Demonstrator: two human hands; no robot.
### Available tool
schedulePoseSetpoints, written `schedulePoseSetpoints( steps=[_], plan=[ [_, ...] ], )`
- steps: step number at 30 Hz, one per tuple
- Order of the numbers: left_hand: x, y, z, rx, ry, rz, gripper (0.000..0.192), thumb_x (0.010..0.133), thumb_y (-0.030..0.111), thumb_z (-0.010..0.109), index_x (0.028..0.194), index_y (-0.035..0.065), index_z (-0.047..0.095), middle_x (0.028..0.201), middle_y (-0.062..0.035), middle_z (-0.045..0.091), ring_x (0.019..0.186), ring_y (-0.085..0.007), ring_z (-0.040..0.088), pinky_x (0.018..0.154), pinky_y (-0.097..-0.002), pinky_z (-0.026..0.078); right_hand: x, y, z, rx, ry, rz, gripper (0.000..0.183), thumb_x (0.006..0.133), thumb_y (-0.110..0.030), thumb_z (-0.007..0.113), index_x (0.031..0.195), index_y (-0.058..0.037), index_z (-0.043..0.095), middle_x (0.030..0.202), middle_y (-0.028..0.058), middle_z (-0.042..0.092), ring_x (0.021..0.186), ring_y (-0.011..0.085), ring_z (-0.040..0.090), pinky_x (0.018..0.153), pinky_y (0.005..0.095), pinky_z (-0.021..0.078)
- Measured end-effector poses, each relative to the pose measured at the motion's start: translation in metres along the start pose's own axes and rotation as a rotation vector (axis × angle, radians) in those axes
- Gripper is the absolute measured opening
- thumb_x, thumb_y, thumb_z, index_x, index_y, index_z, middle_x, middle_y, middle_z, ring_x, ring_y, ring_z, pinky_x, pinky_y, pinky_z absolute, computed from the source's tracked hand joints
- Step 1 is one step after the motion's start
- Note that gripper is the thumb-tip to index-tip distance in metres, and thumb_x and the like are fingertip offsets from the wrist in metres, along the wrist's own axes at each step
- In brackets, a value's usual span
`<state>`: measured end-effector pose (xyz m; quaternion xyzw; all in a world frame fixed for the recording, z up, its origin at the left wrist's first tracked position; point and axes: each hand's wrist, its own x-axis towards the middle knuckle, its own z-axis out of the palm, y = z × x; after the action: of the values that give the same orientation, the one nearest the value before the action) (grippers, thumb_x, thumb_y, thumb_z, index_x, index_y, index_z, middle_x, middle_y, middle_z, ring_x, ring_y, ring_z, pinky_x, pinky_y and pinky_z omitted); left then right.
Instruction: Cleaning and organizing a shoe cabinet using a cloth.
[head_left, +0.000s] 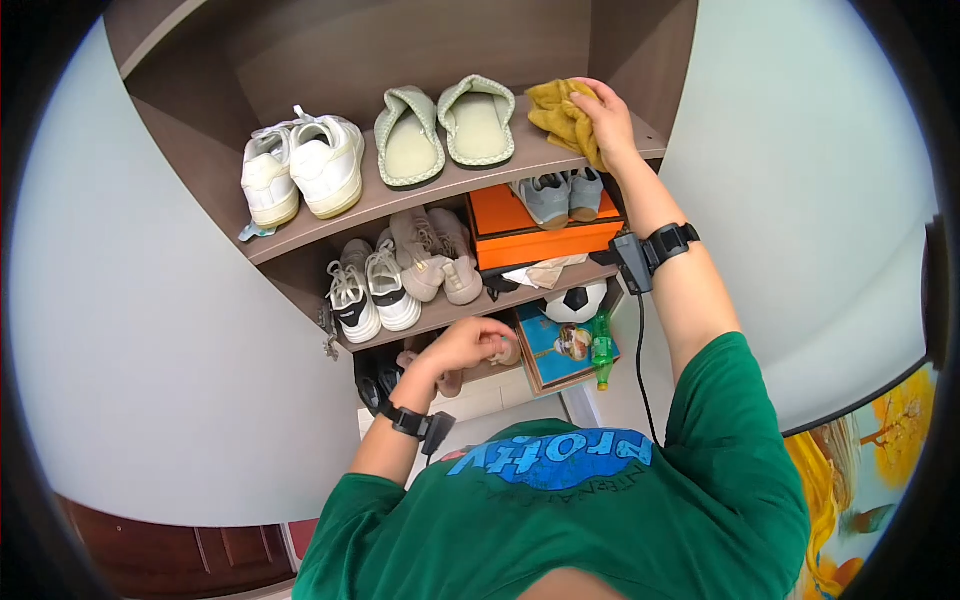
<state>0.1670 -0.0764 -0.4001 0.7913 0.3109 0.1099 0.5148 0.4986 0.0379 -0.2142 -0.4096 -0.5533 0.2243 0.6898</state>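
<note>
My right hand (611, 124) grips a crumpled mustard-yellow cloth (562, 112) at the right end of the upper shelf (420, 201) of a shoe cabinet. Left of the cloth stand a pair of pale green slippers (444, 135) and a pair of white sneakers (304, 169). Lower down, my left hand (469, 345) hangs in front of the bottom compartment with bent fingers and nothing visible in it. Just right of it is a flat box with a blue printed top (547, 341), with a green plastic bottle (602, 349) at its right side.
On the middle shelf are white-and-black sneakers (375, 292), beige sneakers (436, 255) and an orange shoebox (547, 240) bearing grey shoes (559, 196). A black-and-white ball (576, 301) sits below. Cabinet doors (172, 315) stand open on both sides. A cable (642, 375) runs from my right wrist device.
</note>
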Motion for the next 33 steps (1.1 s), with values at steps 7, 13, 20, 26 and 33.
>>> schedulePoseSetpoints(
  steps=[7,13,20,26,33],
  plan=[
    [-0.021,0.092,-0.032,-0.036,0.379,0.35,0.036,0.101,0.02,0.063,0.132,0.0027,0.062,0.11,-0.0049,0.068,0.099,-0.0109,0.063,0.086,-0.0267,0.051,-0.078,-0.037,-0.005,1.098,-0.134,0.545,0.042,0.106,-0.03,0.041,0.136,-0.0034,0.055,0.134,0.0174,0.062,0.123,0.0334,0.061,0.106,0.0497,0.0492],
    [0.006,0.134,-0.036,-0.492,0.426,0.137,0.062,0.101,0.045,0.058,0.143,0.0009,0.048,0.134,-0.0108,0.059,0.124,-0.0181,0.057,0.099,-0.036,0.049,-0.156,-0.021,0.027,1.343,-0.351,0.869,0.051,0.106,-0.041,0.04,0.138,-0.0035,0.055,0.137,0.0185,0.061,0.123,0.0348,0.061,0.106,0.0504,0.0483],
    [0.028,0.12,-0.031,-0.723,0.486,0.16,0.032,0.101,0.025,0.062,0.119,-0.0019,0.063,0.11,-0.0116,0.071,0.094,-0.0212,0.071,0.082,-0.0366,0.059,-0.195,-0.014,0.029,1.011,-0.394,0.739,0.05,0.1,-0.033,0.061,0.141,-0.0074,0.049,0.128,0.0126,0.064,0.118,0.028,0.064,0.1,0.0451,0.0538],
    [0.023,0.134,-0.026,-0.651,0.475,0.101,0.029,0.101,0.026,0.062,0.111,-0.0003,0.066,0.098,-0.0091,0.073,0.082,-0.0186,0.071,0.073,-0.0334,0.058,-0.231,0.032,-0.007,0.298,-0.392,0.989,0.046,0.101,-0.028,0.054,0.14,-0.0067,0.047,0.124,0.0179,0.064,0.113,0.0294,0.066,0.088,0.0443,0.0598],
    [0.013,0.16,-0.001,0.262,0.517,0.355,0.035,0.094,0.032,0.069,0.116,0.0043,0.069,0.091,-0.0126,0.072,0.083,-0.0229,0.07,0.076,-0.0364,0.054,-0.25,0.0,0.018,0.885,-0.558,1.047,0.06,0.103,-0.05,0.043,0.146,-0.0078,0.043,0.147,0.0229,0.048,0.13,0.0372,0.053,0.109,0.0535,0.0438]
  ],
)
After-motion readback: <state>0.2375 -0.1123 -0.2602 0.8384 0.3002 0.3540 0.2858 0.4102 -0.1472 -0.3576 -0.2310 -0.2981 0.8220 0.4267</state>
